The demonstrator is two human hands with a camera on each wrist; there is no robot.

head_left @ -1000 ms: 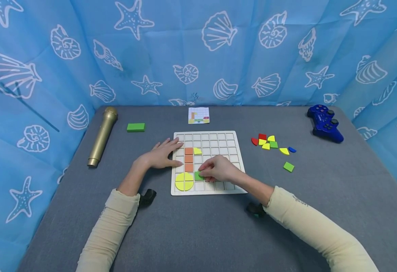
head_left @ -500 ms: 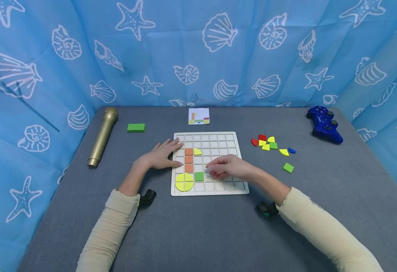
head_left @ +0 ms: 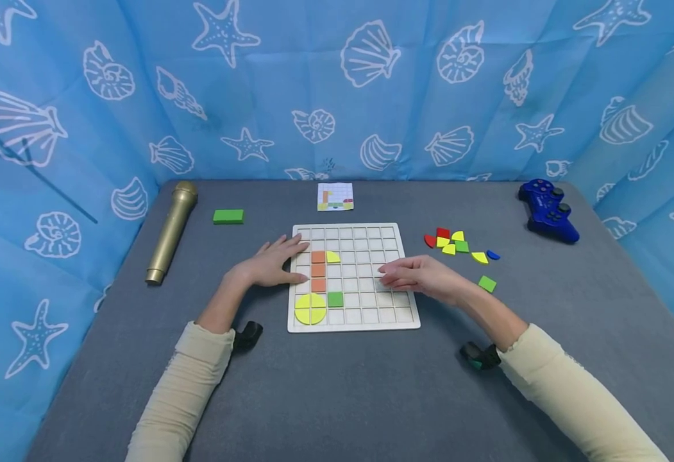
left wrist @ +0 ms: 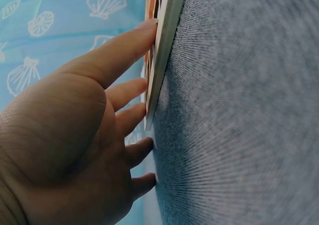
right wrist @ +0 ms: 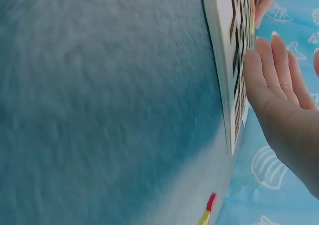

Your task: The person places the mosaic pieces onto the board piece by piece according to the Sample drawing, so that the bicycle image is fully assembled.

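Observation:
In the head view a white grid board (head_left: 354,328) lies flat on the grey table. On its left part sit several yellow quarter-circle tiles (head_left: 304,301) forming a disc, orange square tiles (head_left: 318,270) in a column, another yellow quarter tile (head_left: 333,257) and a green square tile (head_left: 335,299). The person's left hand (head_left: 273,263) rests at the board's left edge with fingers spread; in the left wrist view the thumb (left wrist: 122,48) touches its side. The right hand (head_left: 426,277) hovers over the board's right side, its fingers (right wrist: 282,68) fairly straight and holding nothing.
Loose red, yellow and green tiles (head_left: 462,246), a blue piece (head_left: 492,255) and a lone green tile (head_left: 487,283) lie right of the board. Behind it is a printed pattern card (head_left: 335,197). A gold microphone (head_left: 171,234), green block (head_left: 229,217) and blue game controller (head_left: 549,210) lie farther out.
The right hand has let go of the green square tile, which now lies on the board, and has moved right, away from it. The left hand stays at the board's edge.

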